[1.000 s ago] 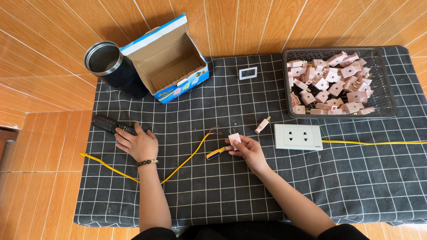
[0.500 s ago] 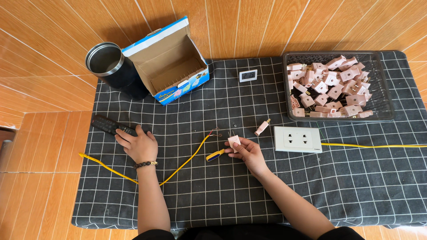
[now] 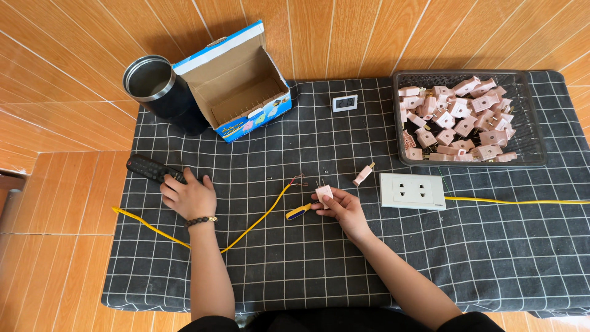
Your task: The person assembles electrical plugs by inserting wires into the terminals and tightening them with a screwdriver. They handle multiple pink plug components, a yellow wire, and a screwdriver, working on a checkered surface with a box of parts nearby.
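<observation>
Head view cut off both forearms at the lower edge, and the left hand [image 3: 189,197] lay palm down over one end of a black remote control [image 3: 150,168], hiding that end, its fingers curled loosely on it. The right hand [image 3: 345,208] reached forward over the checked cloth [image 3: 319,270] on the bench, fingertips pinched around a small pink plug [image 3: 324,193], with a yellow-and-blue screwdriver [image 3: 300,211] touching the fingers, though whether it was gripped could not be made out. A yellow wire [image 3: 258,220] ran between the hands, a white double socket [image 3: 412,191] lay just right, and a tray [image 3: 534,158] of pink plugs sat beyond.
</observation>
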